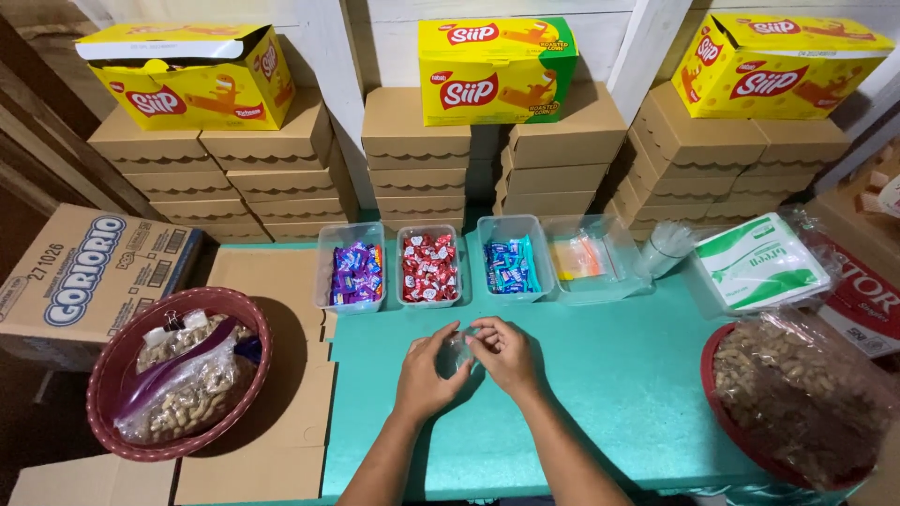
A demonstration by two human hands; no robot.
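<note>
My left hand (427, 370) and my right hand (506, 354) meet over the middle of the teal table (600, 375). Together they pinch a small clear plastic bag (458, 351) between their fingertips. What is inside the bag cannot be made out. Just beyond the hands stand clear tubs in a row: purple candies (356, 272), red candies (429, 265), blue candies (510, 264) and orange packets (578, 257).
A red basket (112, 375) with bagged peanuts sits at the left on flat cardboard. Another red basket of peanuts (797, 398) sits at the right. Green-and-white packs (759, 262) and clear bags (667, 245) lie far right. Stacked brown boxes (417, 159) with yellow snack boxes (492, 70) line the back.
</note>
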